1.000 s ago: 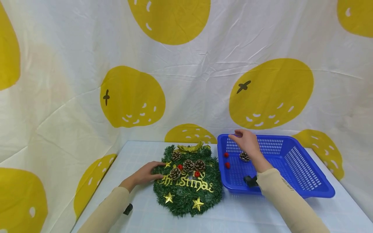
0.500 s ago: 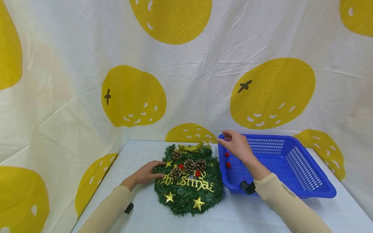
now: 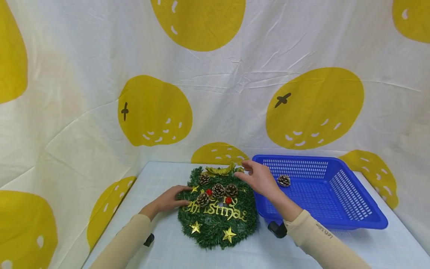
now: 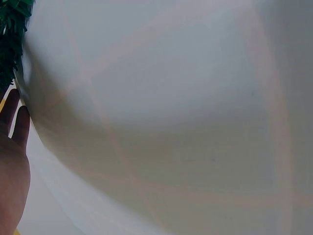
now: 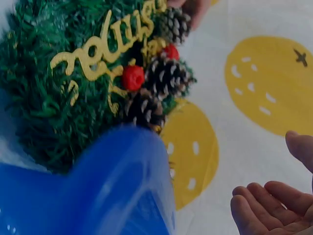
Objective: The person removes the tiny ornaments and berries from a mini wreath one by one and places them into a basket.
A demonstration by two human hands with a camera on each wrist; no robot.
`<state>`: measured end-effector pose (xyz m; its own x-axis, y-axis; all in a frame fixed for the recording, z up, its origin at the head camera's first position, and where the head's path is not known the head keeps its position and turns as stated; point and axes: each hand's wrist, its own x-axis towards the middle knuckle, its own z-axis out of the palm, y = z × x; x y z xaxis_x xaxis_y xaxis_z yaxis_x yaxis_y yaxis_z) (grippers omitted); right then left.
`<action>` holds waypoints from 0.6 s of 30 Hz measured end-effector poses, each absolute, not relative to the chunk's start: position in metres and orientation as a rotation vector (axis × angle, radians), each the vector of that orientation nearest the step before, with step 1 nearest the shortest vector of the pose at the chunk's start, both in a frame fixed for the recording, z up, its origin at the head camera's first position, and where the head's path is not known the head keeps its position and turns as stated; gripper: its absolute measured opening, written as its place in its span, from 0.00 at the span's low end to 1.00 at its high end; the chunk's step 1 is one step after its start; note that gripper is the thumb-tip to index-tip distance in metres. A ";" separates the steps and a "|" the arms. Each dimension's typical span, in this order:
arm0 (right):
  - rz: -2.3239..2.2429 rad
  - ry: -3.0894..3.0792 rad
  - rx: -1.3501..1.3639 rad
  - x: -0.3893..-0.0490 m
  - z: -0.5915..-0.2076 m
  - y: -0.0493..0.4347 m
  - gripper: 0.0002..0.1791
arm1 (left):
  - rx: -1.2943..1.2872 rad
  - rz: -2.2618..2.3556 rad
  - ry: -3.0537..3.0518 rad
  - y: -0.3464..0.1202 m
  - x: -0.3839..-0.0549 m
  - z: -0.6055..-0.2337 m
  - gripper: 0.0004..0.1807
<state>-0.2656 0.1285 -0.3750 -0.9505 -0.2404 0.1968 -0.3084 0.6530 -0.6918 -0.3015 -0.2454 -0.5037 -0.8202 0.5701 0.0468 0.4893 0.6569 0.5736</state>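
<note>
A green Christmas wreath (image 3: 215, 233) lies on the table with gold lettering (image 3: 220, 212) across it. Brown pine cones (image 3: 218, 191), red berries (image 3: 228, 200) and gold stars (image 3: 229, 235) sit on it, with a gold bow (image 3: 220, 171) at its top. My left hand (image 3: 167, 200) rests at the wreath's left edge, fingers extended onto the greenery. Above its upper right edge hovers my right hand (image 3: 260, 179), thumb and loosely bent fingers apart. Between those fingers (image 5: 264, 205) nothing shows in the right wrist view.
A blue plastic basket (image 3: 362, 198) stands to the right of the wreath, its near-left rim under my right forearm. One pine cone (image 3: 283, 181) lies inside it. Behind the table (image 3: 161, 243) hangs a white curtain (image 3: 218, 112) printed with yellow fruit.
My right hand has moved left from over the basket to the wreath's upper right. The basket's pine cone shows again, while its red berries are now hidden by my right arm. My left hand stays put.
</note>
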 end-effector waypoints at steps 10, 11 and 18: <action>1.269 -2.754 0.485 -0.258 -0.392 0.109 0.33 | 0.879 0.885 2.735 -0.247 -0.302 -0.505 0.32; 1.280 -2.754 0.483 -0.258 -0.393 0.107 0.33 | 0.880 0.887 2.735 -0.247 -0.302 -0.505 0.32; 1.344 -2.743 0.493 -0.254 -0.402 0.097 0.31 | 0.883 0.883 2.736 -0.247 -0.303 -0.506 0.32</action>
<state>-0.2544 0.0975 -0.4021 -0.9482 -0.2616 0.1800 -0.3025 0.5720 -0.7624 -0.3031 -0.2475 -0.5059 -0.8193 0.5712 0.0501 0.4926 0.6565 0.5712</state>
